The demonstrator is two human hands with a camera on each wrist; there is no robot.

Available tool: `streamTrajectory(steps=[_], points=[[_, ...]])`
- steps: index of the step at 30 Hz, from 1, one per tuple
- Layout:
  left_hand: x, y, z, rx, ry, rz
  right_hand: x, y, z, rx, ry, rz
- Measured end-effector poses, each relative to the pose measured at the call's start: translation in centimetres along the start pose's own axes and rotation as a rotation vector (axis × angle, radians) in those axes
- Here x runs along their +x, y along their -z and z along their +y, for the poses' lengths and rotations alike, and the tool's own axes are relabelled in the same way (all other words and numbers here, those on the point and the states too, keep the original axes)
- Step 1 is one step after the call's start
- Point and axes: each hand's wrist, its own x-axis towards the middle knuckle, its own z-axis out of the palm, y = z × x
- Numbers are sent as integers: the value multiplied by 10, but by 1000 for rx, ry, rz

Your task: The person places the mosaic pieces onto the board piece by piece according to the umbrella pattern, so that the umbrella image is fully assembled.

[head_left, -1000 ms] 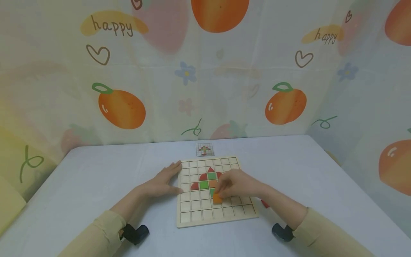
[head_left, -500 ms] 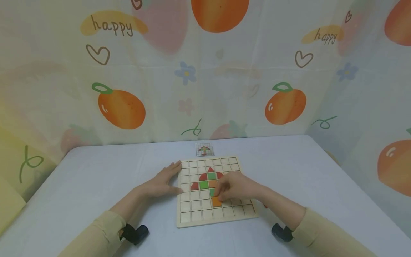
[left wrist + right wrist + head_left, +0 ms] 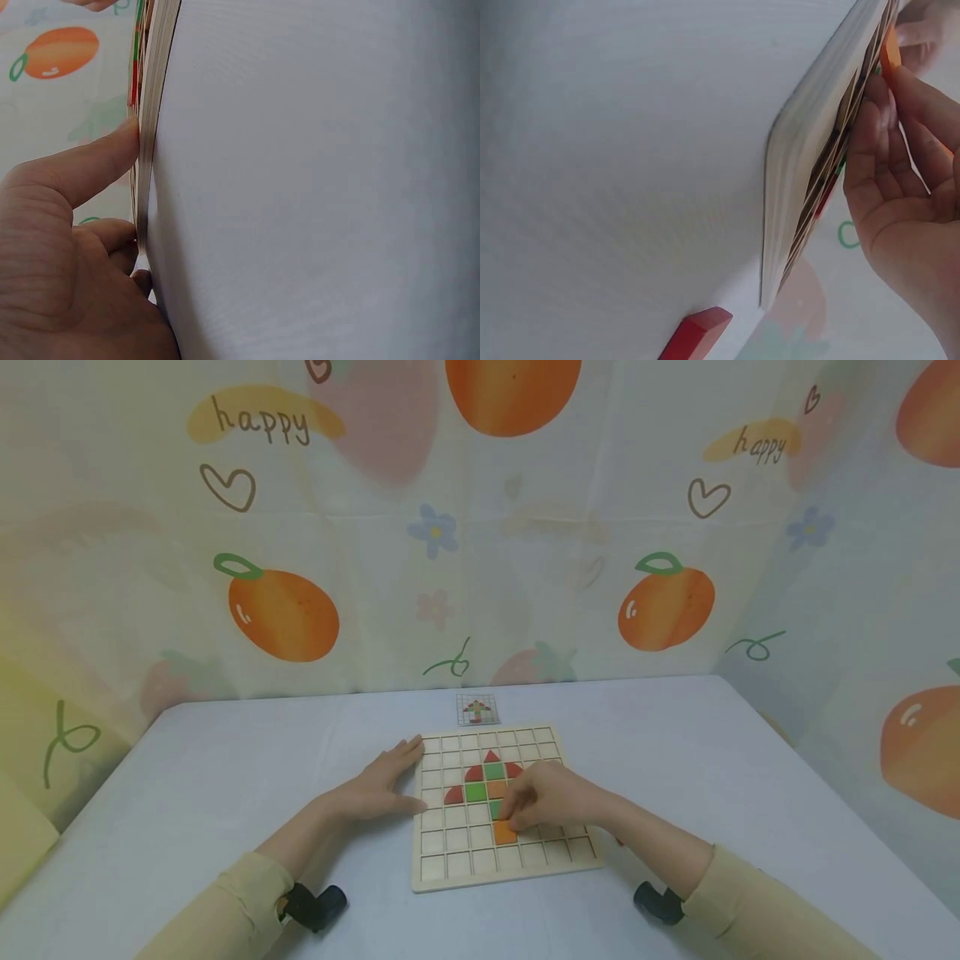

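Observation:
A wooden grid board (image 3: pixel 435 867) lies on the white table, with red, green and orange tiles set in several of its cells. At the board's left edge rests my left hand (image 3: pixel 372 787), its fingers spread and its thumb tip on the rim. My right hand (image 3: pixel 553 795) is over the board's middle, where thumb and fingertips pinch an orange square tile (image 3: pixel 505 833) at a cell below the green tile (image 3: pixel 495 810). In the right wrist view the same orange tile (image 3: pixel 890 54) stands tilted at the board's surface. The right fingers hide some cells behind them.
Behind the board lies a small pattern card (image 3: pixel 477 710) showing a coloured tree-like figure on a grid. A red block (image 3: pixel 696 334) lies on the table beside the board's right side, mostly under the right forearm in the head view. A printed curtain (image 3: pixel 480 543) stands at the back.
The orange tile has shifted slightly down and left into line with the cell below the green tile, my right hand moving with it. My left hand has stayed on the board's edge.

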Motion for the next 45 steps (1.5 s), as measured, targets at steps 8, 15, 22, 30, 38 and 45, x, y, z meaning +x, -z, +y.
streamTrajectory(steps=[8,15,22,30,38,45], points=[[0,0,0,-2,-6,3,-1,3,1,11,13,-1],[0,0,1,-7,-5,-1,-3,9,4,24,36,12],[-1,0,1,-15,-8,-5,-4,14,12,4,21,28],[0,0,1,-11,-8,-6,-13,26,25,9,-51,37],[0,0,1,-16,1,-3,-27,41,47,22,-86,52],[0,0,2,-12,-10,-5,-43,52,67,-11,-98,41]])
